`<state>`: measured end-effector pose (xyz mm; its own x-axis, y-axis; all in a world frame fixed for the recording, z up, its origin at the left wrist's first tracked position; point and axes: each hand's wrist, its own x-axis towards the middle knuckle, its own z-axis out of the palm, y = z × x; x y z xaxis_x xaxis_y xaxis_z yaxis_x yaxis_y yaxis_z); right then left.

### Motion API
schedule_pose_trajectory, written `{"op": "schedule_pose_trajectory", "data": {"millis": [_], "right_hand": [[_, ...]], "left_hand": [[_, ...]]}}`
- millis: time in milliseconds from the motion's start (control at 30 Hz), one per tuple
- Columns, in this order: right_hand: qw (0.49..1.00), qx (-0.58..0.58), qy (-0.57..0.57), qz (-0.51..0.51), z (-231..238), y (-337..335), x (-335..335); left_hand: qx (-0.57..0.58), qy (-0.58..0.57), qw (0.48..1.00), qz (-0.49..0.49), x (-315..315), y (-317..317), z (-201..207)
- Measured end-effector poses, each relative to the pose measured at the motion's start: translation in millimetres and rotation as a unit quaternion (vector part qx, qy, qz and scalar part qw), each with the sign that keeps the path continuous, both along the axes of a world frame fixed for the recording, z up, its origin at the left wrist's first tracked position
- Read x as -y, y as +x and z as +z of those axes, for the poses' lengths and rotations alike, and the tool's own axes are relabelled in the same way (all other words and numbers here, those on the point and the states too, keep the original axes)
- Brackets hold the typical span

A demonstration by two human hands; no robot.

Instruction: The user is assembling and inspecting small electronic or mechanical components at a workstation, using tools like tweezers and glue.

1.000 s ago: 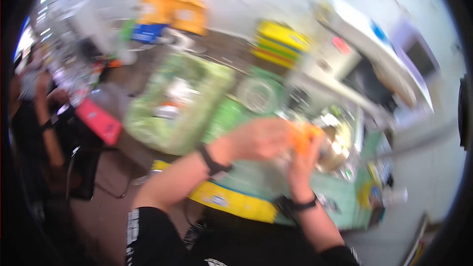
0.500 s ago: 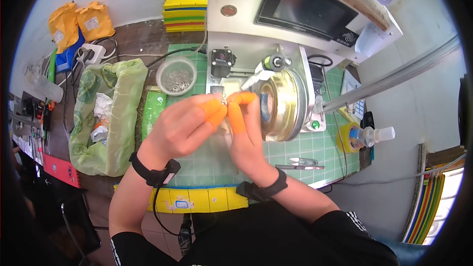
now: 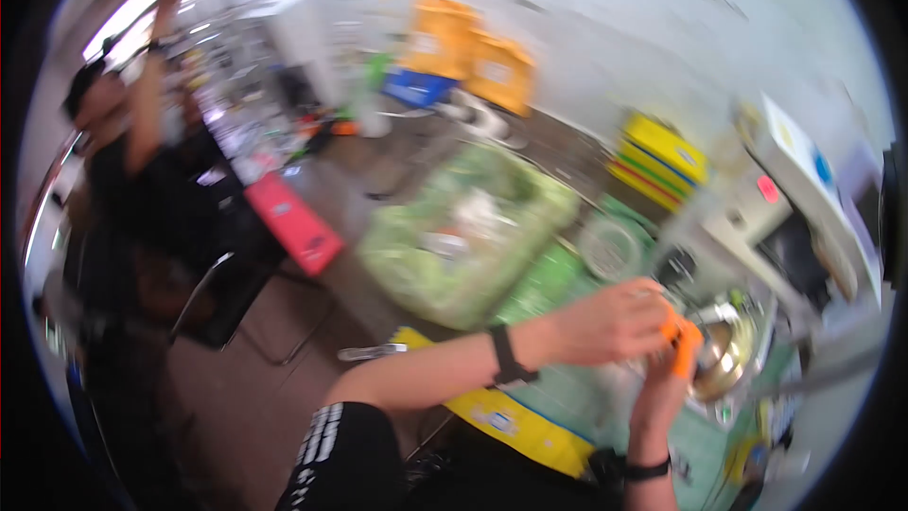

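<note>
Fingers [image 3: 685, 360] of left hand [image 3: 605, 324] and right hand [image 3: 659, 397] — orange-sheathed, curled, tips close together; whether anything is gripped, too blurred to tell. Gold-coloured reel [image 3: 724, 358] — just right of the fingertips.

Two orange envelopes [image 3: 442, 38], two wristbands [image 3: 504, 355], one tub [image 3: 583, 248], one golden reel [image 3: 724, 358]

Green mat [image 3: 567, 397] lies open nearer than the left hand [image 3: 617, 322]; a white machine [image 3: 724, 218] blocks right, a bag-lined bin [image 3: 426, 291] left.
</note>
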<state>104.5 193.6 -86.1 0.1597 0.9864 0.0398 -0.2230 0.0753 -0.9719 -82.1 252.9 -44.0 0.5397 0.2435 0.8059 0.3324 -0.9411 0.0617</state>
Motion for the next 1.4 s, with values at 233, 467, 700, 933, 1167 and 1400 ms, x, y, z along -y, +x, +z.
{"op": "schedule_pose_trajectory", "data": {"millis": [233, 467, 700, 933, 1167, 1400], "right_hand": [[1.000, 0.008, -0.018, 0.012, 3.6, -6.2, 5.4], [0.999, 0.041, -0.016, 0.005, 4.0, -5.6, 3.3], [0.988, 0.119, 0.056, 0.087, 24.2, 13.4, 31.9], [0.917, 0.206, 0.017, 0.341, 97.4, 39.3, 112.9], [0.858, 0.267, -0.099, 0.427, 134.2, 83.7, 159.3], [0.787, 0.369, -0.030, 0.494, 130.6, 106.1, 159.8]], "left_hand": [[0.011, -0.361, 0.921, 0.148, 44.4, -30.2, -18.4], [-0.263, -0.439, 0.855, 0.081, 10.2, -31.3, -14.3], [-0.266, -0.417, 0.863, 0.100, 25.6, -16.2, -28.8], [0.024, -0.429, 0.902, -0.033, 131.3, -18.9, 39.3], [0.124, -0.400, 0.897, -0.140, 189.2, 38.2, 23.0], [0.075, -0.498, 0.861, -0.068, 207.1, 59.9, 21.6]]}}
